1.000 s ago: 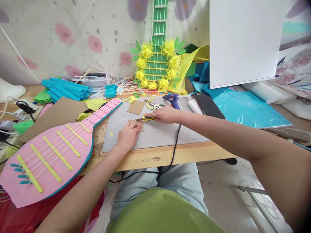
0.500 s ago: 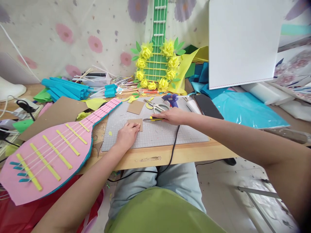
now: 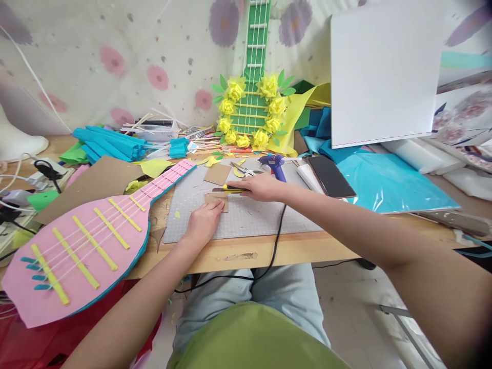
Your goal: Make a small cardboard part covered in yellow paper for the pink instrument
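Note:
My left hand [image 3: 203, 224] presses a small brown piece of cardboard [image 3: 216, 197] flat on the grey cutting mat [image 3: 261, 221], fingers bent over it. In my right hand [image 3: 264, 187] is a yellow and black utility knife [image 3: 232, 188], its blade pointing left at the far edge of that cardboard. Whether the blade touches it I cannot tell. Just beyond lies a second cardboard square [image 3: 217, 174]. Scissors [image 3: 239, 168] lie past my right hand, partly hidden by it, beside a blue glue gun [image 3: 275, 165].
A pink paper-covered instrument [image 3: 88, 246] lies to the left. At the back stands a green one [image 3: 251, 105] with yellow paper flowers. A black phone-like slab [image 3: 331, 176] and blue wrapped sheets [image 3: 395, 179] are on the right. A black cord [image 3: 277, 236] hangs over the table edge.
My right hand has moved the knife leftward, so its blade is now at the far edge of the small cardboard. My left hand stays on the cardboard. The view has shifted slightly.

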Tool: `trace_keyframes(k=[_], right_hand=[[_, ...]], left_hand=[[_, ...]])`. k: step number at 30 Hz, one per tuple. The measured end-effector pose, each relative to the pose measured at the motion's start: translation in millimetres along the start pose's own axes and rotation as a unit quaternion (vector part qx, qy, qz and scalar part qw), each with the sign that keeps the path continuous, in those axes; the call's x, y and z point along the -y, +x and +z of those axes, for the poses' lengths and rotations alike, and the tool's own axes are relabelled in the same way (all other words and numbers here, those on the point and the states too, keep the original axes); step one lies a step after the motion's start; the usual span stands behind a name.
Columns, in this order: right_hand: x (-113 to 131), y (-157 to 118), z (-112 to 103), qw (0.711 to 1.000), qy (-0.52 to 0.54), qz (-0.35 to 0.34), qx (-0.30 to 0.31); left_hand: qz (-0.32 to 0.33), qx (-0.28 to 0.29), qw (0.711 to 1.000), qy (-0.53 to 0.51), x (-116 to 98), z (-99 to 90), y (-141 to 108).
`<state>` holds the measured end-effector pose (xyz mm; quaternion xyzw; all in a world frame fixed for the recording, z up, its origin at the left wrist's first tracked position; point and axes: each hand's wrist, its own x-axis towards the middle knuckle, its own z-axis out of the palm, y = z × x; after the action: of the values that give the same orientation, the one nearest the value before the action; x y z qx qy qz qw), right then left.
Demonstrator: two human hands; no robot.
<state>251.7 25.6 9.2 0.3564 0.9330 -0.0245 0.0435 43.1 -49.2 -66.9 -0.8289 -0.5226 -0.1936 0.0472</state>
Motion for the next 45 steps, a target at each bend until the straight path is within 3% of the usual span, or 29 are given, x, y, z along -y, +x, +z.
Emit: trace_keyframes(k=[7, 18, 45], right_hand=[[16.6, 26.1, 10.4, 0.999, -0.001, -0.045, 0.006], [20.8, 29.7, -12.4, 0.996, -0.064, -0.049, 0.048], [-6.5, 13.4, -4.6, 0.995, -0.068, -0.044, 0.050]], left_hand=[[-0.002, 0.008, 1.000, -0.029, 0.8, -2.1, -0.7], [-0.016, 0.004, 1.000, -0.020, 0.6, -0.1, -0.6], [-0.034, 0.023, 0.999, -0.003, -4.3, -7.1, 1.8]])
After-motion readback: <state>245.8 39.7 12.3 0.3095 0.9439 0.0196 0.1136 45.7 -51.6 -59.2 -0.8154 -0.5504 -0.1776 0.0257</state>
